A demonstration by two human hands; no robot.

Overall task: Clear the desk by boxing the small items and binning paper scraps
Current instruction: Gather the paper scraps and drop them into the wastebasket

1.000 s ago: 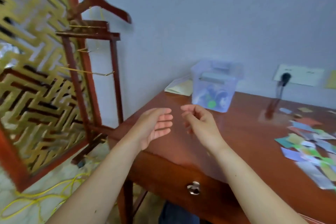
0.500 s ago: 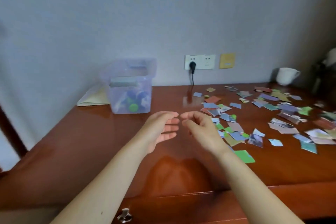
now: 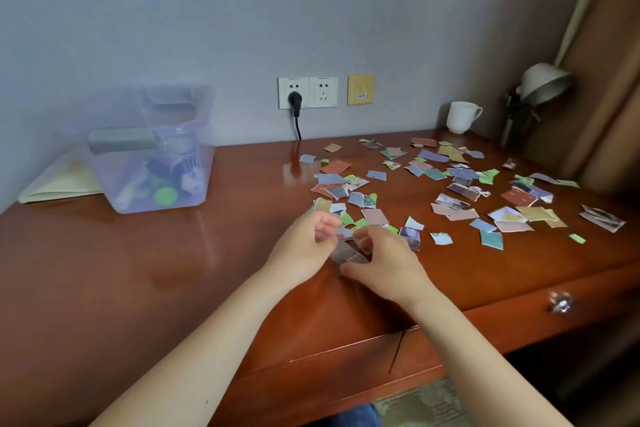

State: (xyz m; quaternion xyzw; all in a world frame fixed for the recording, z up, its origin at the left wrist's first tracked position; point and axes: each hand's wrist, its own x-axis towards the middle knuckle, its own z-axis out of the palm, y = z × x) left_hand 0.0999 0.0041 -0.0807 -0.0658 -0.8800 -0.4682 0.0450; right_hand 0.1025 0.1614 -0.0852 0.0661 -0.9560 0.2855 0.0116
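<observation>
1. Close together over the near edge of the paper scraps (image 3: 453,208), on the right half of the desk (image 3: 207,253): left hand (image 3: 304,248) and right hand (image 3: 384,265).
2. Left fingers curled inward and blurred. Cannot tell whether pinching a scrap or holding nothing.
3. Right fingers bent, thumb set apart, arched around a dark scrap (image 3: 346,251) lying between the two hands. Grip or mere touch not clear.
4. More scraps partly hidden under both hands.
5. At the back left, well apart from the hands: clear plastic box (image 3: 114,184), small items (image 3: 180,173) inside. Smeared behind its wall, hard to name.
6. Folded cream paper (image 3: 59,180) beside the box, partly hidden behind it.
7. At the back right: white cup (image 3: 462,116) and desk lamp (image 3: 540,83), its base hard to make out.
</observation>
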